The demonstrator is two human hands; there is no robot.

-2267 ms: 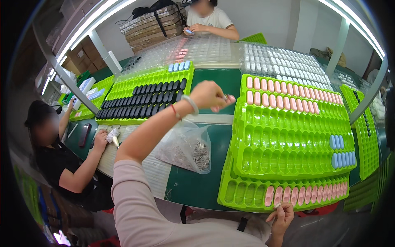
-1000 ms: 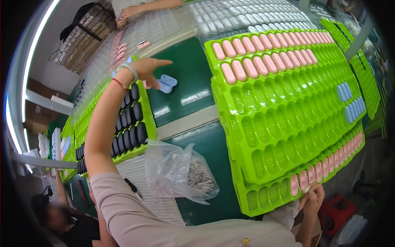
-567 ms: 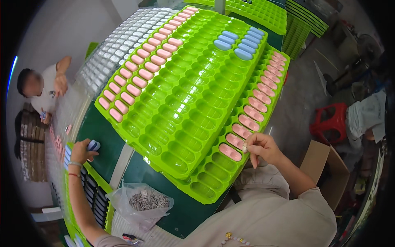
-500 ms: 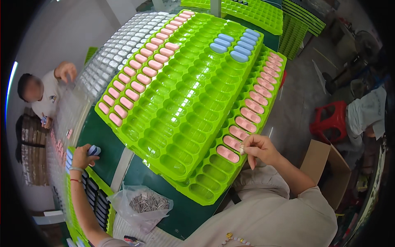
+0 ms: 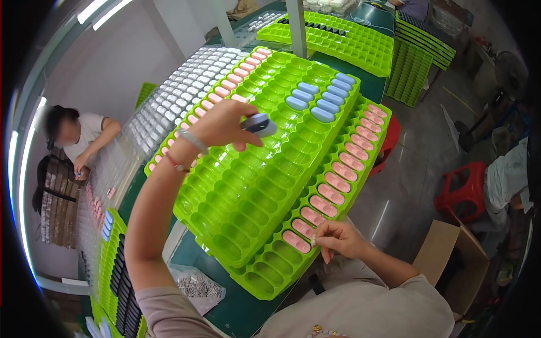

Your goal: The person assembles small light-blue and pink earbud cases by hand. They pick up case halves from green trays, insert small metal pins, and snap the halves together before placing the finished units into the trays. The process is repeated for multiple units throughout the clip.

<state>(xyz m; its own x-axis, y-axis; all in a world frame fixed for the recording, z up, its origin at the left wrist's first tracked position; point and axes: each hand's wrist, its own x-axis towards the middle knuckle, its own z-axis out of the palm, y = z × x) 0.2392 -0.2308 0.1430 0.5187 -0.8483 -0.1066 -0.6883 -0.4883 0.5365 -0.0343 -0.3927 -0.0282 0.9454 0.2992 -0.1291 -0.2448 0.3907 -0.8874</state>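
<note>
My left hand [image 5: 220,125] is closed around a blue oval piece [image 5: 258,123] with a dark part. It hangs over the upper green tray [image 5: 211,246], between the pink ovals [image 5: 229,84] on the left and the blue ovals [image 5: 322,115] at the far right. Fingertips of my right hand [image 5: 342,239] are pinched together by the right edge of the lower green tray [image 5: 260,294]. A tiny pale thing, too small to name, shows between them. Next to those fingers is the nearest pink oval [image 5: 296,241] of a long row lying in that lower tray.
A bag of small metal pins [image 5: 198,285] lies near the table's front. White pieces [image 5: 186,79] cover the back left, near a seated person [image 5: 93,135]. At left is a tray of black pieces [image 5: 119,281]. A cardboard box [image 5: 451,259] and red stool [image 5: 463,188] stand right.
My left hand has swung from the lower left, up and rightward over the upper tray, carrying the blue piece. My right hand remains pinched at the pink row. The view has shifted.
</note>
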